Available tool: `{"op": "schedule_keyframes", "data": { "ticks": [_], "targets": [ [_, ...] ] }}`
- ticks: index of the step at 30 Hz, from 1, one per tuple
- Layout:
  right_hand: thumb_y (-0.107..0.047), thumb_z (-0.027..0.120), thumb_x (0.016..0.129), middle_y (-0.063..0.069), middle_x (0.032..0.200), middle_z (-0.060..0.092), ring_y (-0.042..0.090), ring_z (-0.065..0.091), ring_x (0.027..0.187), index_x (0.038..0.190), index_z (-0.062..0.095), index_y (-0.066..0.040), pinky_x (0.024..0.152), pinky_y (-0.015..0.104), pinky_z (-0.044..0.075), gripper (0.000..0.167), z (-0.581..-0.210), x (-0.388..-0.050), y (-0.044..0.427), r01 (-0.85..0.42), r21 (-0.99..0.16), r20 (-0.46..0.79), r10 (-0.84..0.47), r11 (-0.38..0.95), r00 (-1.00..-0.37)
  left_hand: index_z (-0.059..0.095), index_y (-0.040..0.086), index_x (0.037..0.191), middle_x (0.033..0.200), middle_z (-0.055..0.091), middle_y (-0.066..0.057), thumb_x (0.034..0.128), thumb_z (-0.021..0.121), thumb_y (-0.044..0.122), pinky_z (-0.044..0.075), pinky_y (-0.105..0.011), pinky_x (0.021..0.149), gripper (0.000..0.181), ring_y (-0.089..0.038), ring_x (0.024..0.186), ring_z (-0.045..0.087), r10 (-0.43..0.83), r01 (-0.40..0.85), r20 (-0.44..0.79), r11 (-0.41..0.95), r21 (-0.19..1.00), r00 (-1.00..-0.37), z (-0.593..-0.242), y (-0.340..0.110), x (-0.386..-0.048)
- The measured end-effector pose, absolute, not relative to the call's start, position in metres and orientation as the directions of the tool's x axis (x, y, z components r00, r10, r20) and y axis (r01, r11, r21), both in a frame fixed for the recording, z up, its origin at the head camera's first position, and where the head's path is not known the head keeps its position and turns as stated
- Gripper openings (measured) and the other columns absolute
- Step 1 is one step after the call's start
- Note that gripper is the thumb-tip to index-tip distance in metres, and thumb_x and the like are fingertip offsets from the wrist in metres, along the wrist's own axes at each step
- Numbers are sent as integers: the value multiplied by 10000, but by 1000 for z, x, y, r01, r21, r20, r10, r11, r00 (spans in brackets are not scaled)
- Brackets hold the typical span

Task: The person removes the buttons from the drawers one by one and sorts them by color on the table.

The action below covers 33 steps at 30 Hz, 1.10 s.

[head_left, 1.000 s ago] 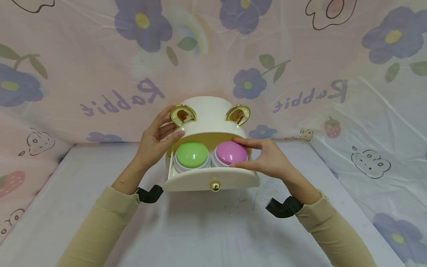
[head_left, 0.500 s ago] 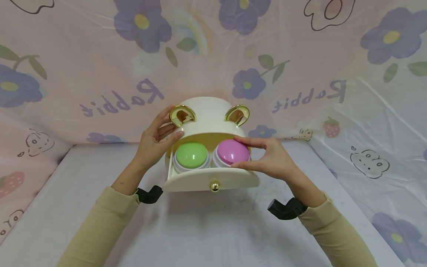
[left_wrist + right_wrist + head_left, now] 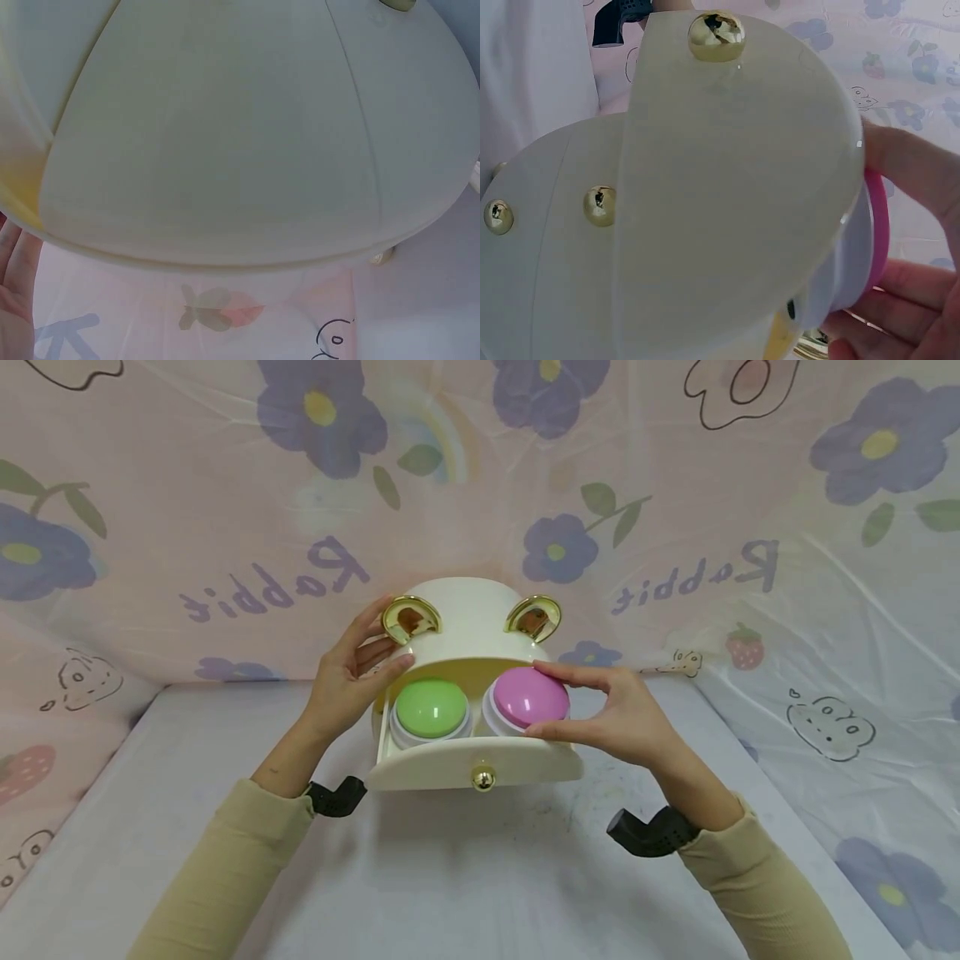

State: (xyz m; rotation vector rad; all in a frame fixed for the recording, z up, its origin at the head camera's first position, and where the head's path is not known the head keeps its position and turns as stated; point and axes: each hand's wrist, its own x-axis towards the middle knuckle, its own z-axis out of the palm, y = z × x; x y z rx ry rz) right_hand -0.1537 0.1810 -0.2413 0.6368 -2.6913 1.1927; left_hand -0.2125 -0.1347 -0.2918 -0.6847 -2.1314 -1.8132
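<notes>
A cream storage box [image 3: 468, 618] with gold ears stands against the backdrop, its drawer [image 3: 427, 770] pulled out. Inside the drawer, a green domed button [image 3: 431, 707] sits in a white base at the left. My right hand [image 3: 626, 714] pinches a similar pink domed button [image 3: 530, 696] between thumb and fingers. This one tilts and sits a little higher than the green one. At the box's upper left, my left hand [image 3: 352, 681] grips the side, thumb on the front edge and fingers behind the ear. In the right wrist view, the drawer front hides most of the pink button's base [image 3: 847, 255].
A white cloth-covered table [image 3: 480, 885] lies in front of the box. Behind it rises a patterned cloth [image 3: 465, 510] with flowers and lettering. The drawer front carries a gold knob [image 3: 483, 778]. Black wrist cameras [image 3: 652, 832] hang below both wrists.
My right hand has shifted slightly right, and the pink button has moved right and upward with it, tilting away from the green one. The left hand and the box stay put.
</notes>
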Motion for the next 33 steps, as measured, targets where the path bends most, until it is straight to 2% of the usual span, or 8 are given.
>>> {"op": "schedule_keyframes", "data": {
  "ticks": [6,8,12,17,25,33],
  "targets": [
    [-230,868,698,5,1164,678,133,547,1016,1290,630,-211,844,296,486,639,-237,-151,187,-465,-676,335,-323,571,-885,357,315,1484,1330,485,-87,892,662,42,477,-318,1023,719,-265,1255,537,183,506,482,113,855,-857,-291,-134,-212],
    [-199,867,700,11,1179,674,130,549,1022,1292,628,-198,843,242,495,639,-237,-151,189,-478,-684,349,-328,551,-878,359,315,1483,1330,486,-89,892,662,41,472,-337,1028,717,-263,1256,537,182,507,484,115,854,-856,-291,-134,-212],
    [-202,866,703,0,1231,653,130,554,1101,1293,627,-202,867,180,499,636,-235,-150,191,-461,-702,339,-315,543,-887,362,308,1482,1329,490,-92,892,660,37,474,-299,1023,714,-266,1256,537,181,512,489,117,851,-853,-292,-133,-212],
    [-185,872,696,8,1265,639,147,563,1169,1285,633,-180,891,153,499,635,-232,-148,198,-439,-710,344,-273,550,-898,368,309,1479,1319,494,-83,891,661,32,475,-262,1016,713,-263,1249,542,176,521,499,113,846,-849,-293,-134,-213],
    [-131,864,700,44,1272,638,64,569,1123,1284,631,-147,844,142,521,629,-231,-149,211,-436,-715,376,-226,546,-899,365,298,1483,1322,485,-134,896,661,56,466,-232,1025,700,-203,1232,559,171,535,514,109,838,-841,-295,-135,-212],
    [-125,856,710,78,1275,634,18,563,1098,1289,625,-122,813,119,530,623,-235,-149,225,-423,-694,386,-195,583,-902,360,311,1483,1328,485,-118,893,670,69,468,-254,1030,709,-191,1230,561,180,536,513,121,835,-839,-294,-134,-212]
  ]
}}
